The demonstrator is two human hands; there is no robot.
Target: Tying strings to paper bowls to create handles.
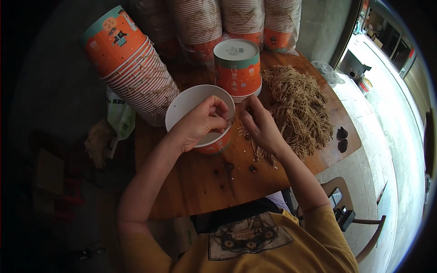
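An open paper bucket [178,110], white inside and orange outside, stands in front of me. My left hand [205,119] reaches over it, with thumb and fingers pinched at the right side of its rim. Just right of that rim, my right hand [260,125] is closed, its fingertips close to the left ones. What either pinch holds is too small to make out. Behind the hands is an upside-down orange and green paper bucket [237,73]. A tangled heap of tan cords [300,111] lies right of my right hand, with a few loose strands under it.
A tall leaning stack of paper buckets [136,73] with cords across it is at the left. Plastic-wrapped bucket stacks [243,20] line the back. Dark pieces [342,139] lie near the right edge of the wooden table [191,186]. A chair [371,223] stands lower right.
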